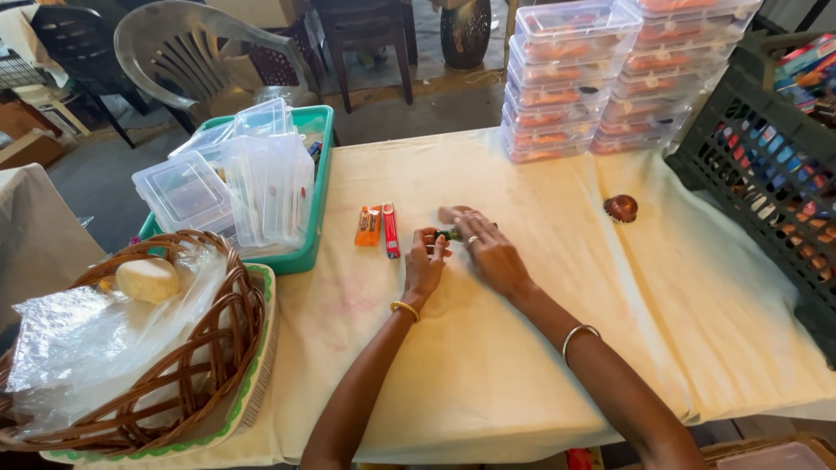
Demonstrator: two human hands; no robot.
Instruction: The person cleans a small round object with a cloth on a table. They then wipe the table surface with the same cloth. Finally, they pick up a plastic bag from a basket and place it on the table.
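Both hands (457, 248) closed around a small green item (449, 233)

Cloth-covered table (488, 365) bears tray (315, 218), basket (174, 383), boxes (610, 78).

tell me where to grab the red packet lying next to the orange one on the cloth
Pinch the red packet across its narrow width, coming from above on its right long edge. It lies flat and slim, and the orange packet sits close against its left side, while the right side faces bare cloth.
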